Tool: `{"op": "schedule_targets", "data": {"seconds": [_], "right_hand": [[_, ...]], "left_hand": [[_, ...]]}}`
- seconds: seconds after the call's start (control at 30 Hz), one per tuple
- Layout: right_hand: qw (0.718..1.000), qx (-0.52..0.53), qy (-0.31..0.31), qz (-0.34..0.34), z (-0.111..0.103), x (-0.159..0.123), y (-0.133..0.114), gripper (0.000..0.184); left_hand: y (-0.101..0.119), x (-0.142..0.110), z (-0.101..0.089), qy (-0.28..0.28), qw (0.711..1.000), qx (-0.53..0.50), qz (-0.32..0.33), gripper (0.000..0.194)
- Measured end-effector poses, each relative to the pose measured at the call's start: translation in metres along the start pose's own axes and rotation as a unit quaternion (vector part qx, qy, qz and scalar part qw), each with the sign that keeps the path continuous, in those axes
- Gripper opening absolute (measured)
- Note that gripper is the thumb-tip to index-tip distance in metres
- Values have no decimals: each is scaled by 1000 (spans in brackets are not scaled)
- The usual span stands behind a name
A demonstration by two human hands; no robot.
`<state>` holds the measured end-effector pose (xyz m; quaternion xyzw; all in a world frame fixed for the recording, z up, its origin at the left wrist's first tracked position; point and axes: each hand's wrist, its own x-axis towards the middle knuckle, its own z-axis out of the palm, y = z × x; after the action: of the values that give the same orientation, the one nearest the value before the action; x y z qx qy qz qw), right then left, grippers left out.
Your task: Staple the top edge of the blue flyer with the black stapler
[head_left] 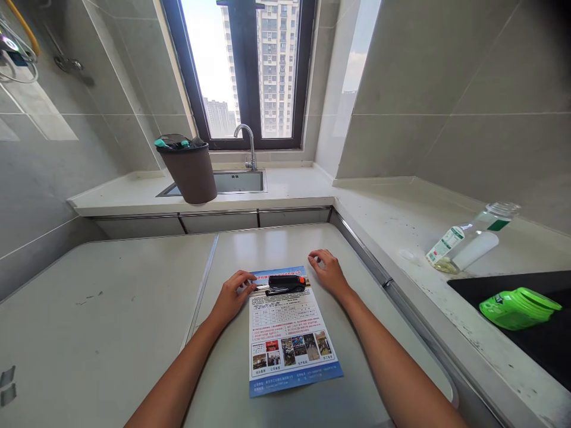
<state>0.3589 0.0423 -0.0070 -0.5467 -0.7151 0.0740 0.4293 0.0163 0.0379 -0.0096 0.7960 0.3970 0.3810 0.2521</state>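
Note:
A printed flyer with a blue border lies flat on the grey surface in front of me. A black stapler with an orange end rests across its top edge. My left hand touches the flyer's top left corner, fingertips pinched near the stapler's metal front. My right hand rests on the surface just right of the flyer's top right corner, fingers curled loosely down, holding nothing.
A brown bin stands by the sink with its tap under the window. On the right counter lie a clear bottle and a green container on a black hob.

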Motion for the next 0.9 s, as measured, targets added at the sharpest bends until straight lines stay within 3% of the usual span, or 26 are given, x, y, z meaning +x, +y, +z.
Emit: {"op": "schedule_targets", "data": {"seconds": [0.17,0.3,0.63,0.9], "right_hand": [[982,63,-132,-119,9,-7,-33,23],[970,55,-174,-162,20,-10,-38,25],[970,64,-173,-157,20,-11,-37,26],[969,65,-179,-157,22,-10,-35,28]], "left_hand": [[3,-1,1,-2,1000,-14,-14,20],[4,-1,1,-2,999,-17,-38,16],[4,1,4,33,984,-149,-90,21],[9,0,9,42,987,-123,-95,24]]}}
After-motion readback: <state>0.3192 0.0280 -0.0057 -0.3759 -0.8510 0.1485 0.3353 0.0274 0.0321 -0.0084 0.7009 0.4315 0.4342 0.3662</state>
